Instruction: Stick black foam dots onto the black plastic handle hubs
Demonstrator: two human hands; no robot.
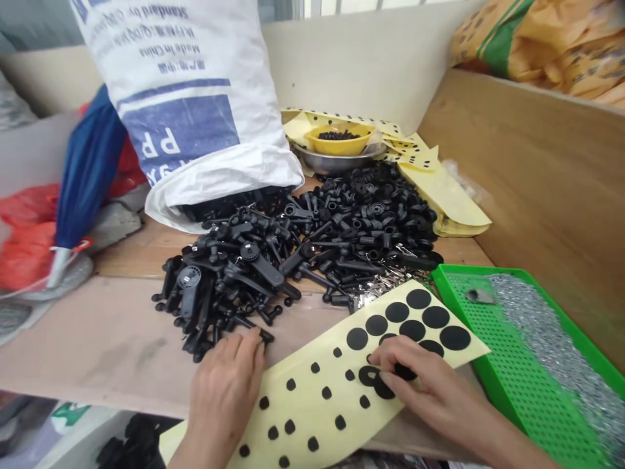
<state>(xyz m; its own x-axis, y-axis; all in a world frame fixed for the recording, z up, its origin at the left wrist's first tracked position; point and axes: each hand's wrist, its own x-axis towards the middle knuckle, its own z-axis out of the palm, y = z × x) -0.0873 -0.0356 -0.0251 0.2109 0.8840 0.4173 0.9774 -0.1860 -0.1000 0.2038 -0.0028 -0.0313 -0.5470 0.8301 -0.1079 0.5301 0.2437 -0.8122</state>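
From the head view, my right hand [420, 381] hides part of the black discs [436, 317] beneath it: its thumb and forefinger are bent almost together over two overlapping ones, and I can't tell whether they have hold of either. My left hand [222, 378] has its fingers curled close together, tips beside a black part at the near edge of the heap of black parts [273, 273]; whether it grips anything, I can't see. The yellow sheet [307, 410] lies slantwise under my right hand and beside my left, its lower end cut off by the frame. The mouth of the white sack [195, 78] hides more black parts, and my forearms run out of view. Counting, I get six discs fully clear and several part-covered, with perhaps thirteen small dots [327, 393] lower down the sheet. The heaped parts overlap too much to count. Beyond them sits one yellow bowl [336, 144] in one metal bowl [336, 161]; one green tray [493, 342] to the right holds countless silvery bits [532, 326]; one blue umbrella [88, 169] leans left.
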